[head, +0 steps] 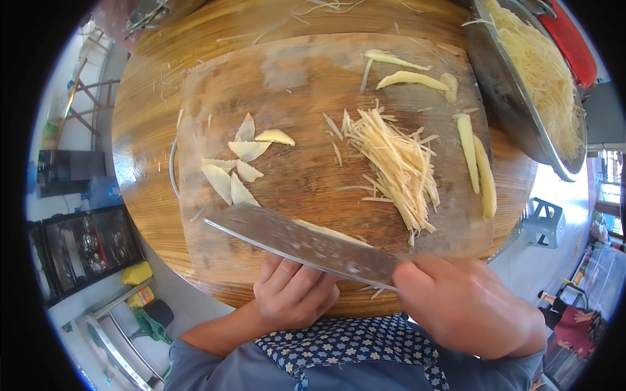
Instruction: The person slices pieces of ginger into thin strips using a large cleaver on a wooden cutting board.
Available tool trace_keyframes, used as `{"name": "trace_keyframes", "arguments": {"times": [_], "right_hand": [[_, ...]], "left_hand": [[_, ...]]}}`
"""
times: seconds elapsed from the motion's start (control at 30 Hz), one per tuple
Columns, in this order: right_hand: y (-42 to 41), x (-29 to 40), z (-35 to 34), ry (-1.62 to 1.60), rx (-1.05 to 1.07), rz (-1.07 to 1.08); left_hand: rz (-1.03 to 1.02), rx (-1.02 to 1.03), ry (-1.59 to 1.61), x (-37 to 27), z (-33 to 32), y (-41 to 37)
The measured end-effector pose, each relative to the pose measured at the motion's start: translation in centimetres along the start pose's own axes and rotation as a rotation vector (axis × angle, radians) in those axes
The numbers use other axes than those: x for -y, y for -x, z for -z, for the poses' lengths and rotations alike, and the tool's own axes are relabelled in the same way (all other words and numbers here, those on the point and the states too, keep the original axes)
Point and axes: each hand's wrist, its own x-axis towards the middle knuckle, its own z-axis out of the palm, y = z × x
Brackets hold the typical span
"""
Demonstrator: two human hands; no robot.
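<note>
My right hand [464,300] grips a broad-bladed kitchen cleaver [303,244] whose handle is hidden in my fist. The wet blade reaches left over the near part of a wooden cutting board [313,181]. My left hand [293,293], fingers curled, lies close behind the blade at the board's near edge; whatever is under its fingertips is hidden. A pale vegetable strip [335,233] shows along the blade's far side. Beyond it lies a pile of pale vegetable matchsticks [393,168]. Several wedge-shaped offcuts [244,151] sit to the left, past the blade's tip.
Long peeled slices [469,154] and curved pieces [413,79] lie along the board's right and far sides. A metal basin [518,97] heaped with fine shreds [533,73] stands at the far right of the round wooden table [146,146]. A grey plastic stool [544,222] stands beyond.
</note>
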Motion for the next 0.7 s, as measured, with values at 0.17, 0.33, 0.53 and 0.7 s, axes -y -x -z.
{"name": "trace_keyframes", "arguments": {"times": [0.17,0.33,0.53,0.7], "right_hand": [[0.0,-1.3,0.1,0.023,-0.101,0.073],[2.2,0.2,-0.3,0.054,-0.105,-0.059],[3.1,0.1,-0.8,0.053,-0.074,-0.034],[3.1,0.0,-0.6,0.038,-0.039,-0.052]], "left_hand": [[0.011,-0.025,-0.024,0.0,0.3,-1.1],[0.012,-0.019,-0.031,0.1,0.2,-0.5],[0.013,-0.025,-0.019,0.0,0.0,0.0],[0.024,-0.023,-0.001,0.0,-0.1,0.2]]}}
